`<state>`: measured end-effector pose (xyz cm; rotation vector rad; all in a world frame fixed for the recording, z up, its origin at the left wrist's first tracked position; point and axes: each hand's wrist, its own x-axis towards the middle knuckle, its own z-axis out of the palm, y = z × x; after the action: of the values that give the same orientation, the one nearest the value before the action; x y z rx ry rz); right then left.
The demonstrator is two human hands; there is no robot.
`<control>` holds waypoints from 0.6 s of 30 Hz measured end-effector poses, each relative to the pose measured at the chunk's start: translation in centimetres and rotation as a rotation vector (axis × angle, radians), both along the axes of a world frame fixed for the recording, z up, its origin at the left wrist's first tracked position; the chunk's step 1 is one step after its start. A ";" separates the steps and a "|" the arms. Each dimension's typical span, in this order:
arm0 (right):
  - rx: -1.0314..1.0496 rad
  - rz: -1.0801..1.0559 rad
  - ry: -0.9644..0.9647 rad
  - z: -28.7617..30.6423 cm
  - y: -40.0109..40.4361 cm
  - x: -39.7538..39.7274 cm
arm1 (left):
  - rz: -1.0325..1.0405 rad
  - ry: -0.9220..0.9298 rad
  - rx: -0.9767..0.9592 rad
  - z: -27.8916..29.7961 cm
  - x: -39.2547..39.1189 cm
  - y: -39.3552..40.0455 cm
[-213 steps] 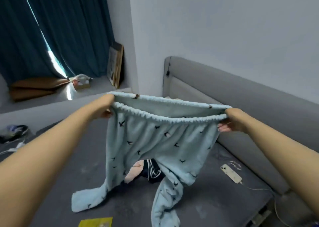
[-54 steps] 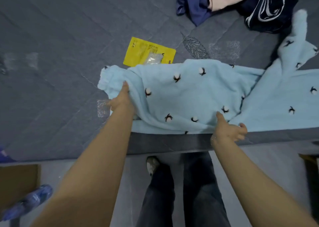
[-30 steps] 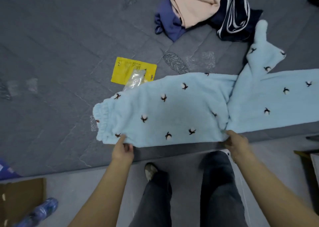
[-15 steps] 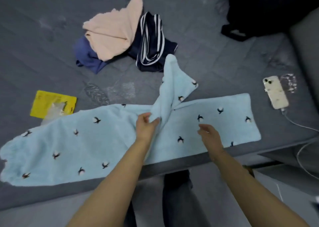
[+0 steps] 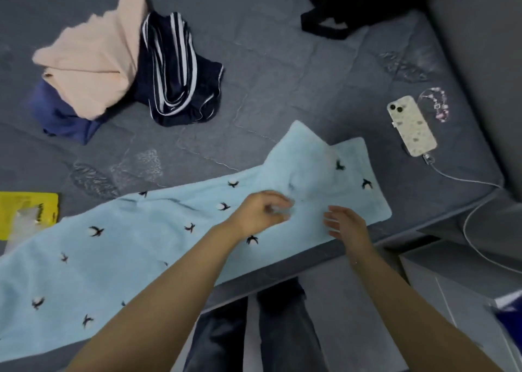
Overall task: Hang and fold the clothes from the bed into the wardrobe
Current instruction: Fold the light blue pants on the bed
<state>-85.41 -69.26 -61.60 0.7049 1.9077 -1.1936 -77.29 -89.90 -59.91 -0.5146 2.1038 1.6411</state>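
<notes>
While flat, pajama pants (image 5: pixel 135 247) on bed (image 5: pixel 282 89)

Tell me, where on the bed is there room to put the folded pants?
Bare bed lies between the striped clothes pile and the phone, above the blue pants. The near edge is crowded with the pants and both hands.

free: bare bed (image 5: pixel 282 69) centre | obstacles: clothes pile (image 5: pixel 118 66) far-left, phone (image 5: pixel 411 125) right, yellow packet (image 5: pixel 26 213) left
</notes>
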 end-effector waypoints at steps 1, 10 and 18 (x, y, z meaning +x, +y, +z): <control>0.003 -0.003 0.024 0.1 -0.2 0.1 | 0.138 -0.005 0.031 0.2 0.6 0.2; 0.035 0.060 0.298 1.3 -7.3 -2.3 | 0.086 -0.203 -0.292 -1.6 4.2 -3.0; 0.484 1.036 0.144 -0.1 -14.0 -4.7 | 0.110 0.239 -0.456 -0.3 5.3 -0.8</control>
<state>-90.13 -83.24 -61.70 -0.1964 2.2291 -0.1318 -71.97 -90.70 -60.23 -0.6053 2.6919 1.3262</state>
